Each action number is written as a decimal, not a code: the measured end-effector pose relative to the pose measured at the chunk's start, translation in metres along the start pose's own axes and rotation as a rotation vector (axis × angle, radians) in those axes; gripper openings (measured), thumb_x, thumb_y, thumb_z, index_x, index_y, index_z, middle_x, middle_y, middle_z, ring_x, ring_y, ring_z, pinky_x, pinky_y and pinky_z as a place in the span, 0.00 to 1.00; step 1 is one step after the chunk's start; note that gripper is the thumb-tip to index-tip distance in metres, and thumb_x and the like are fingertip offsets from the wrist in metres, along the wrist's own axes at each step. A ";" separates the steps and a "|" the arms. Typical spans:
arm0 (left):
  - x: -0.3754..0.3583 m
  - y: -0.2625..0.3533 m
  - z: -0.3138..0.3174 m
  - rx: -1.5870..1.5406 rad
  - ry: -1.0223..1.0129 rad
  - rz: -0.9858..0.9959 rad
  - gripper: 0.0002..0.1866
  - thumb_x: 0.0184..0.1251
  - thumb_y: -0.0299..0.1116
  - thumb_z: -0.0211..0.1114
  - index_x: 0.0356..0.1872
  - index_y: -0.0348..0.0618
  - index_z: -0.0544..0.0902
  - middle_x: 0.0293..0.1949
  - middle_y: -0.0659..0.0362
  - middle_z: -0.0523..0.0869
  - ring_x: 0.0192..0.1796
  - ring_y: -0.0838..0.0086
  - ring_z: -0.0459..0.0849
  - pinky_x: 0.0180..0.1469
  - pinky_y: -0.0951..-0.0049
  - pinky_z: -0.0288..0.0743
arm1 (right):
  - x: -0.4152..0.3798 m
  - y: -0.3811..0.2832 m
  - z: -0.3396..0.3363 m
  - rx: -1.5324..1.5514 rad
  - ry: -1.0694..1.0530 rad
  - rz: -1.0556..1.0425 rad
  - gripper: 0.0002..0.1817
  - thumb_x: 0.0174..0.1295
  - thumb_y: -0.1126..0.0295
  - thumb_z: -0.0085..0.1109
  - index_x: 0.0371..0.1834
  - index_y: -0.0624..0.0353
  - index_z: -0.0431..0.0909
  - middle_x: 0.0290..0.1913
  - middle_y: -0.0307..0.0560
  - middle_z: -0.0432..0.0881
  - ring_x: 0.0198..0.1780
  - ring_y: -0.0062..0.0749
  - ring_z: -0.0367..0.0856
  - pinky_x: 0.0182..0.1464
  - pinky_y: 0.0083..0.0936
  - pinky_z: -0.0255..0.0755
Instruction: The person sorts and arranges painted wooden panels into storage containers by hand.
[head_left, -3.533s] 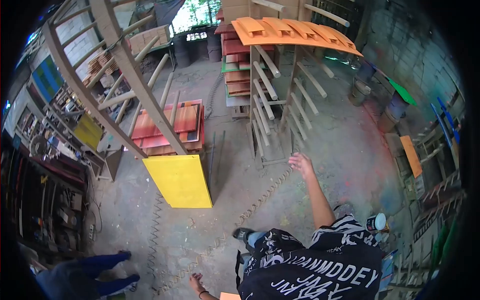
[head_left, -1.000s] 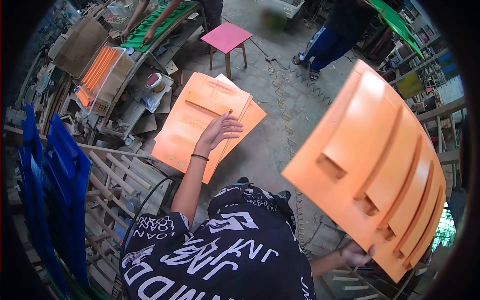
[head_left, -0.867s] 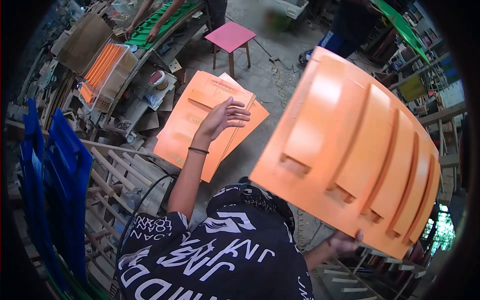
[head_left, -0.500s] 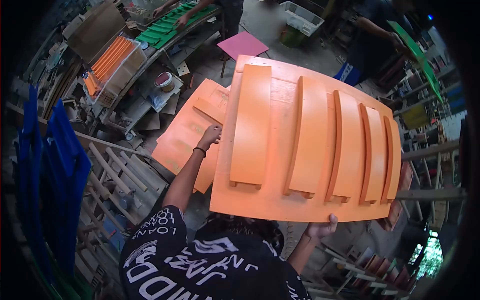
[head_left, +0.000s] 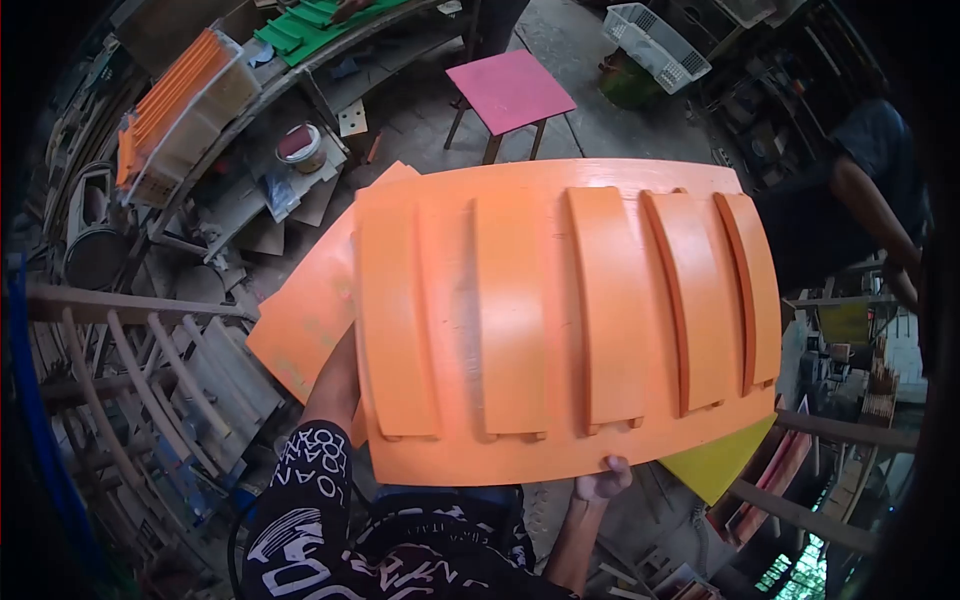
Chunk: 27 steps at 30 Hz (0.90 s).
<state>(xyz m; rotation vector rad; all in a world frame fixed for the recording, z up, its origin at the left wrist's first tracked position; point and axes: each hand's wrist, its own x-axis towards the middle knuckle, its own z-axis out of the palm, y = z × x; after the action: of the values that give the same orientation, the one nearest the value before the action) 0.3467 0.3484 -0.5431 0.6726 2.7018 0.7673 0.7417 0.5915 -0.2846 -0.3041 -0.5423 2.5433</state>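
A large orange board [head_left: 455, 300] with several raised orange slats [head_left: 610, 310] fills the middle of the head view. My right hand [head_left: 603, 481] grips its lower edge from below, with the thumb over the rim. My left forearm reaches up behind the board's left side, and the board hides the hand. Beneath and to the left lies another orange panel [head_left: 310, 310] with greenish smudges, partly covered by the board.
Beyond the board stands a pink-topped stool [head_left: 510, 90]. Orange strips fill a plastic crate [head_left: 215, 125] at upper left, near a paint bucket [head_left: 301, 148]. Another person [head_left: 850, 200] is at the right. Wooden frames [head_left: 150, 370] stand at left, a yellow panel [head_left: 722, 462] at lower right.
The slatted board has shifted left and down and turned more level. My left hand has passed out of sight behind it. The person at right has moved, and the yellow panel has come into view.
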 end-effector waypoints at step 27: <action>-0.220 -0.069 -0.256 0.093 0.863 -1.230 0.35 0.35 0.48 0.71 0.49 0.46 0.71 0.46 0.51 0.78 0.54 0.52 0.70 0.54 0.49 0.62 | 0.160 0.094 -0.003 -0.195 0.123 0.534 0.37 0.39 0.75 0.54 0.60 0.64 0.59 0.56 0.52 0.69 0.58 0.44 0.68 0.61 0.39 0.62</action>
<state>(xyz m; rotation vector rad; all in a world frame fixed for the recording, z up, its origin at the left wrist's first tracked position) 0.4197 0.0769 -0.3435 -1.5401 2.9836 0.5953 0.5669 0.6036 -0.3449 -0.7585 -0.7425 2.9523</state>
